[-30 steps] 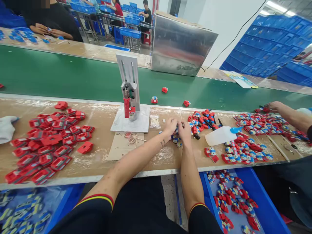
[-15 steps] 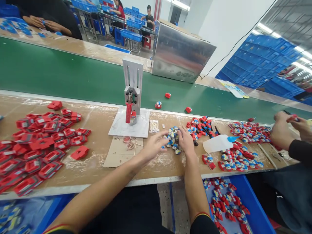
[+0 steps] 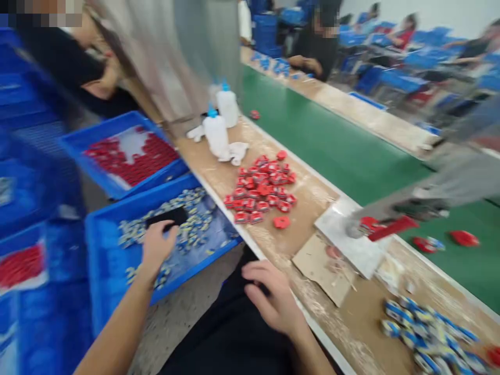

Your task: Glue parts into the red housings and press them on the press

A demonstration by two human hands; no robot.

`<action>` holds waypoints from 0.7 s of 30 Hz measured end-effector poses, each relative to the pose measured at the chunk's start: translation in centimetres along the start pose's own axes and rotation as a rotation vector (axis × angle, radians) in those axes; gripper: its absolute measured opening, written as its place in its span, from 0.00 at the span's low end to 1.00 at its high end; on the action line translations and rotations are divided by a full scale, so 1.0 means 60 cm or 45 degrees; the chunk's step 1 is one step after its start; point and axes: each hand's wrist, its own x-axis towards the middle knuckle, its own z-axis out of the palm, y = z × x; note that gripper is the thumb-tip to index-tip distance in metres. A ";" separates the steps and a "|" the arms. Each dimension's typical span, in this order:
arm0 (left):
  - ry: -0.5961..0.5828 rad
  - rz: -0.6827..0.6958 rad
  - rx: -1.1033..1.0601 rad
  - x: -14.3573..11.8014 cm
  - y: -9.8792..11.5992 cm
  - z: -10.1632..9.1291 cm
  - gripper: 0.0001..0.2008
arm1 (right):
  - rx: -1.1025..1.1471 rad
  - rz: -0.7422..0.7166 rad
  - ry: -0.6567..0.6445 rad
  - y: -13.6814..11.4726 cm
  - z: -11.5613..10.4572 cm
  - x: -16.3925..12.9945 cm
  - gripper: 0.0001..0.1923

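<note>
Left hand [image 3: 156, 247] cupped over small blue-white parts [image 3: 187, 219] in the blue bin [image 3: 97, 271] – right hand [image 3: 271, 297] empty, loosely spread – a blind grab may spill pieces.

motion-blurred press [image 3: 394, 219], far workers

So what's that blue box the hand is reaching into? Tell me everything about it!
The blue bin is a shallow plastic tray with low walls, sitting beside the workbench. Small blue and white parts lie scattered over its floor, blurred. The left hand reaches into it among them. Another blue bin of red parts sits behind it.
</note>
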 end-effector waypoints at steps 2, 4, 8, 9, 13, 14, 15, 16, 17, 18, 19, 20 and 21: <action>-0.102 -0.066 0.091 0.015 -0.042 0.028 0.18 | 0.031 0.027 -0.541 0.023 0.111 0.093 0.10; -0.163 -0.122 0.153 0.022 -0.079 0.057 0.21 | -0.058 0.190 -0.735 0.061 0.203 0.171 0.11; -0.293 -0.153 0.181 0.018 -0.117 0.099 0.23 | -0.275 0.422 -0.714 0.153 0.321 0.277 0.15; -0.337 -0.149 0.177 0.015 -0.118 0.106 0.23 | -0.336 0.469 -0.691 0.171 0.342 0.298 0.17; -0.510 -0.195 0.178 -0.006 -0.100 0.127 0.23 | -0.495 0.516 -0.642 0.213 0.407 0.367 0.23; -0.544 -0.217 0.179 -0.009 -0.095 0.132 0.25 | -0.513 0.500 -0.652 0.215 0.419 0.380 0.24; -0.574 -0.221 0.173 -0.010 -0.092 0.137 0.26 | -0.523 0.478 -0.675 0.216 0.429 0.391 0.24; -0.611 -0.214 0.164 -0.008 -0.090 0.141 0.25 | -0.529 0.453 -0.714 0.216 0.437 0.399 0.24; -0.642 -0.195 0.149 -0.004 -0.090 0.145 0.23 | -0.534 0.424 -0.761 0.215 0.444 0.403 0.24; -0.671 -0.179 0.134 0.002 -0.090 0.148 0.22 | -0.541 0.398 -0.810 0.214 0.449 0.403 0.24; -0.699 -0.171 0.120 0.006 -0.091 0.151 0.21 | -0.553 0.379 -0.856 0.213 0.454 0.399 0.24; -0.724 -0.169 0.107 0.010 -0.091 0.154 0.20 | -0.568 0.366 -0.898 0.212 0.457 0.391 0.23; -0.746 -0.172 0.096 0.011 -0.092 0.156 0.19 | -0.586 0.362 -0.939 0.212 0.460 0.379 0.21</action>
